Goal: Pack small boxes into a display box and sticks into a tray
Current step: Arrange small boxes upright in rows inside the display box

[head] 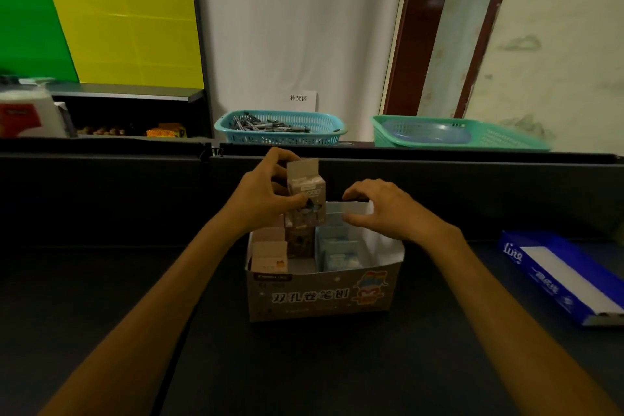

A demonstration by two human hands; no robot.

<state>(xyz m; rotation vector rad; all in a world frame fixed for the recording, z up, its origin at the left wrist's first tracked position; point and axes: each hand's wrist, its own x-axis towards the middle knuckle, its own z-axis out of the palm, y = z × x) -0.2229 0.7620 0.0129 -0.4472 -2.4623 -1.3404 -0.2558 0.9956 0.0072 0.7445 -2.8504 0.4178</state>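
A person's left hand (266,192) grips a small brown box (306,194) upright above the display box (320,294), fingers curled round its far side and thumb on the near face. The right hand (381,209) hovers just beside it over the display box's back right corner, fingers loosely curved and holding nothing. Inside the display box stand pink boxes (270,255) at left, brown boxes (300,241) in the middle and blue boxes (337,252) at right. On the ledge behind, a teal basket (324,138) holds sticks (266,124); a green tray (499,138) holds a blue dish (425,132). A blue carton (560,273) lies at right.
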